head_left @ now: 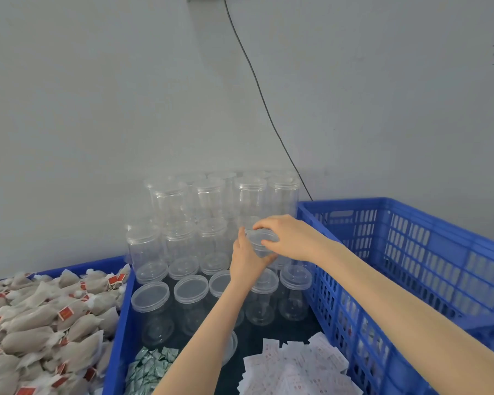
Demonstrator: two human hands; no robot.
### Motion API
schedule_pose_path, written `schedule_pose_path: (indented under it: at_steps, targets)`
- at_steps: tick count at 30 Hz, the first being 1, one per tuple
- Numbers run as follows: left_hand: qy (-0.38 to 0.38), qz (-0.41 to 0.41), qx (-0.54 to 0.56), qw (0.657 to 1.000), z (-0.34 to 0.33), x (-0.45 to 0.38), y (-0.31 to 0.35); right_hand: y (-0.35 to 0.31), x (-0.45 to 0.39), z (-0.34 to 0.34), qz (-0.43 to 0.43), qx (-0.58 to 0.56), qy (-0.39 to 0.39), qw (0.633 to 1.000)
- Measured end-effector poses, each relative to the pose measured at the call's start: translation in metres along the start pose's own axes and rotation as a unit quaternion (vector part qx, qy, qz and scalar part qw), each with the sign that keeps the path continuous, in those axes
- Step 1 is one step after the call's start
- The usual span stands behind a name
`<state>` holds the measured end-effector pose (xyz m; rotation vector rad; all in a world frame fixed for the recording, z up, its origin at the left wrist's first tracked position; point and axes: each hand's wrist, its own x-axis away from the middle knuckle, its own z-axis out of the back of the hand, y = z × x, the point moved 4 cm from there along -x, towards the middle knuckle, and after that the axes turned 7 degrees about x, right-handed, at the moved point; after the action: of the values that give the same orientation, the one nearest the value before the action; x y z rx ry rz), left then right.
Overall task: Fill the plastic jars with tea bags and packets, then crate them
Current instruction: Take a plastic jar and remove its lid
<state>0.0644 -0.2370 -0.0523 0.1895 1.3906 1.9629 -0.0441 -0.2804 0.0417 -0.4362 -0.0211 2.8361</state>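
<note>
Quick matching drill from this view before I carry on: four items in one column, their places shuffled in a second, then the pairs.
Items:
1. tea bags
2. green packets
3. white packets
4. blue crate

Places:
A. bottom centre-right, by the crate wall
B. left tray
C. far right, against the wall
D. bottom centre, left of the left forearm

Pairs: 1-B, 2-D, 3-A, 4-C

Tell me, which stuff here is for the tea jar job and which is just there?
For the job: held jar, left hand, right hand, empty jars, tea bags, white packets, green packets, blue crate.
Just there: black cable, wall.
</note>
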Motion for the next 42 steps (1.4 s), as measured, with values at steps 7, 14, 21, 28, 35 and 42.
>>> schedule_pose_path:
  at_steps: [7, 14, 21, 28, 35, 42]
  targets:
    - [0.024, 0.035, 0.006, 0.999, -0.012, -0.001, -0.016, 0.020, 0.008, -0.014, -0.078, -0.144, 0.081, 0.983]
    - [0.072, 0.018, 0.045, 0.996, -0.007, 0.009, -0.014, 0.029, 0.015, -0.049, -0.105, -0.194, 0.067, 0.973]
    - [0.112, -0.056, 0.086, 0.988, 0.042, 0.046, 0.015, 0.018, 0.016, -0.051, -0.147, -0.349, 0.133, 0.916]
    - [0.007, -0.078, 0.156, 0.985, 0.104, 0.076, 0.034, -0.039, 0.022, -0.043, -0.072, -0.544, 0.098, 0.831]
    - [-0.143, -0.062, 0.140, 0.978, 0.160, 0.102, 0.029, -0.080, 0.046, -0.056, 0.020, -0.557, 0.007, 0.830]
    - [-0.269, -0.077, 0.107, 0.954, 0.169, 0.126, 0.031, -0.116, 0.064, -0.065, 0.043, -0.583, -0.050, 0.810]
